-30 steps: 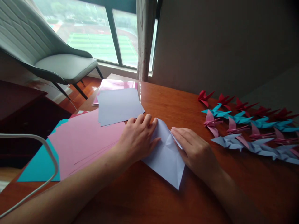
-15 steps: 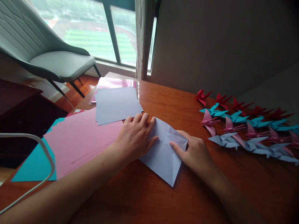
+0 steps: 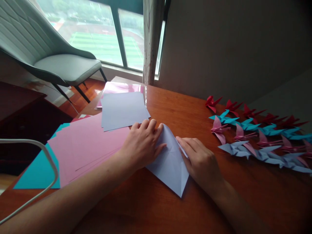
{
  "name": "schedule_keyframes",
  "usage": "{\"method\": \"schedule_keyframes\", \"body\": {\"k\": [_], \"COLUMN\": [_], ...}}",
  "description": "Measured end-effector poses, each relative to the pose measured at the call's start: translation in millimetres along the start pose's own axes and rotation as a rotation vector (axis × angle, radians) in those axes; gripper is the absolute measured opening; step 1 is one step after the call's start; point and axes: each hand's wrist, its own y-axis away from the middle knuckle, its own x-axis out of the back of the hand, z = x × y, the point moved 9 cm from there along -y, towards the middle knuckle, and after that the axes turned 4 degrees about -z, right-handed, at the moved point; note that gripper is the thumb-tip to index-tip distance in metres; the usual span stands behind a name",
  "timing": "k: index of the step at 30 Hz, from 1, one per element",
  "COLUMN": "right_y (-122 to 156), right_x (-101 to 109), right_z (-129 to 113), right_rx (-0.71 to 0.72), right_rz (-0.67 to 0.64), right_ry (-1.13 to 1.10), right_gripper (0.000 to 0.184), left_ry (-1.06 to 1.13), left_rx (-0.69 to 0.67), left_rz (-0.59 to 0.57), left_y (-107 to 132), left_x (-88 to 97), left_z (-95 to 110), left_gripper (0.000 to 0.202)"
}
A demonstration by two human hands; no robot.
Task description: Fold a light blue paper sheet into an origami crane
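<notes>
A pale lavender sheet of origami paper lies on the table in front of me, its crease lines showing. My left hand rests on the sheet's left part, thumb spread away from the fingers, pressing it down. At the right edge, my right hand pinches a folded-over part of the paper between thumb and fingers. That folded part is mostly hidden behind the right fingers. The sheet's lower corner points toward me, uncovered.
Stacked pink paper, turquoise paper and lavender sheets lie to the left. Rows of folded cranes in red, turquoise, pink and lavender stand right. A white cable curves at left.
My right hand has shifted its fingers up and inward, and the paper's right corner is now folded under them. The left hand stays in place on the sheet.
</notes>
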Motion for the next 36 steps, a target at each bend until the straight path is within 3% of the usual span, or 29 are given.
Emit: {"method": "schedule_keyframes", "body": {"k": [6,11,36], "right_y": [0,0,-1], "right_x": [-1,-6,-4], "right_z": [-14,-20,-22], "right_rx": [0.146,0.222,0.250], "right_rz": [-0.005,-0.042,-0.083], "right_ry": [0.008,0.054,0.071], "right_gripper": [0.051,0.049,0.040], "left_ry": [0.009,0.003,0.023], "left_rx": [-0.005,-0.005,-0.012], "left_rz": [0.009,0.010,-0.005], "left_y": [0,0,0], "left_x": [-0.1,-0.7,-4.2], "left_z": [0,0,0], "left_gripper": [0.057,0.056,0.059]}}
